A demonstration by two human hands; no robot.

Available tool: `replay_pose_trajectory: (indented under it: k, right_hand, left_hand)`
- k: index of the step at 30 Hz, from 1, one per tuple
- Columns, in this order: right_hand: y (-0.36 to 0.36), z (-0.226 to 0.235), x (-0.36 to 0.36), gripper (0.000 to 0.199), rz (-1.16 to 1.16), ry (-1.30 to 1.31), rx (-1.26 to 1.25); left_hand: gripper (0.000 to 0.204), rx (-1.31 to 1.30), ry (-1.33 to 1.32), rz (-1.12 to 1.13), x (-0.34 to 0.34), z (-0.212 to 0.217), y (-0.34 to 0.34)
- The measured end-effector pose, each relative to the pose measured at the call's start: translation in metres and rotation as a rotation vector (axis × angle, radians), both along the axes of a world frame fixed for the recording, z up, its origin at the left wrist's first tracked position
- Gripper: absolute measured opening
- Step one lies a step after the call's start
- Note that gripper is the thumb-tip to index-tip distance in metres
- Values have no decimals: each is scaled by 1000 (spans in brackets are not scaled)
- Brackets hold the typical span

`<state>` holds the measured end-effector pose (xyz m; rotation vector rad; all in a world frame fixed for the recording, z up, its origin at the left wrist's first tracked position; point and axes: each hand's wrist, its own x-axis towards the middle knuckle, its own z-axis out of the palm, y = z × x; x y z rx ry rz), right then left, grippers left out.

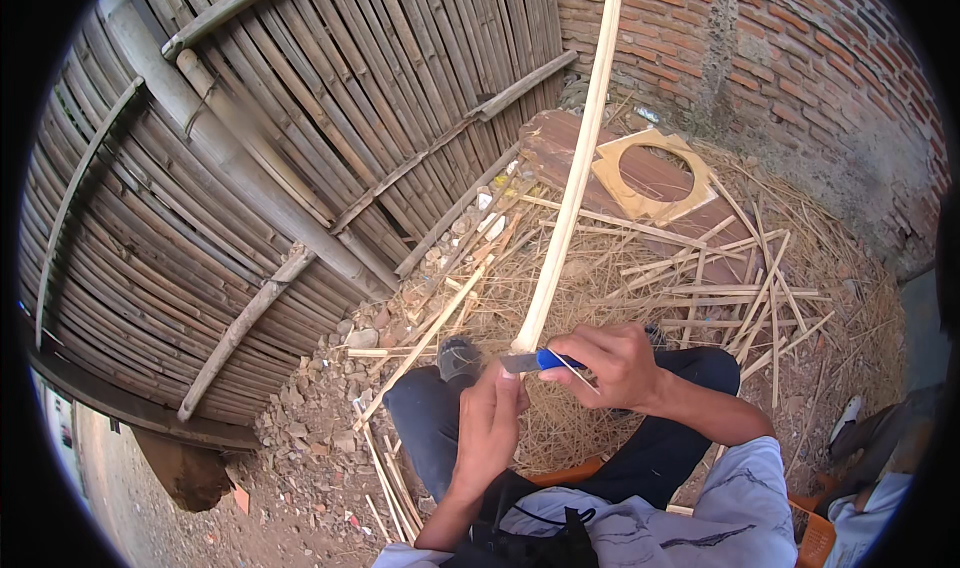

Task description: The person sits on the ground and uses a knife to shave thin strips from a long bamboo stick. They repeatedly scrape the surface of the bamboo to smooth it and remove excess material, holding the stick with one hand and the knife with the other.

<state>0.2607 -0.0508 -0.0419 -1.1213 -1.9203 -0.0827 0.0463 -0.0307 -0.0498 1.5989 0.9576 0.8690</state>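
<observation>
between a bamboo fence (340, 118) and a brick wall (660, 28): one worker, knees bent. long pale strip (570, 198), probably split bamboo or wood, rises from the hands past the upper edge of the view; far end out of sight. right hand (615, 368) folded firmly round a blue-handled knife (556, 359), blade (517, 363) across the strip close to its lower end. left hand (488, 418) curled at that lower end, fingers drawn in, appearing to pinch it just below the blade; exact grip partly hidden.

handling, by judgement: light for its length, springy along the grain — stiff enough to stand up, liable to sway at the top. looks dry, so little slip; edges likely sharp, splinters likely. could split lengthwise if the blade bites deep. best hold: low on the end, flat faces between thumb and fingers, skin clear of the edge — support higher up would calm any sway. loose cut strips (720, 290) lie on straw (575, 433) beyond.
</observation>
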Motion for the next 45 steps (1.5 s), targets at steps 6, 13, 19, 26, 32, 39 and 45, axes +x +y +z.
replay_pose_trajectory:
  k: [6,13,19,26,32,39,45]
  right_hand:
    - [-1,3,0,27,-48,-38,-4]
    - [0,8,2,28,-78,-55,21]
    - [-1,13,5,27,-107,-120,22]
    - [33,39,94,28,-572,248,120]
    - [19,9,48,30,-218,134,53]
    - [5,-8,0,29,34,4,-104]
    - [6,-6,-7,30,66,72,-85]
  left_hand:
    - [44,26,18,29,4,-3,-1]
    - [45,12,57,43,3,1,-3]
    - [47,43,85,-4,-3,1,2]
    - [48,-130,121,-98,-34,-26,-17]
    - [47,-94,103,-12,-28,-31,-5]
    - [49,-255,-61,-75,-24,-20,12]
    - [48,-206,-63,-71,-13,-17,10]
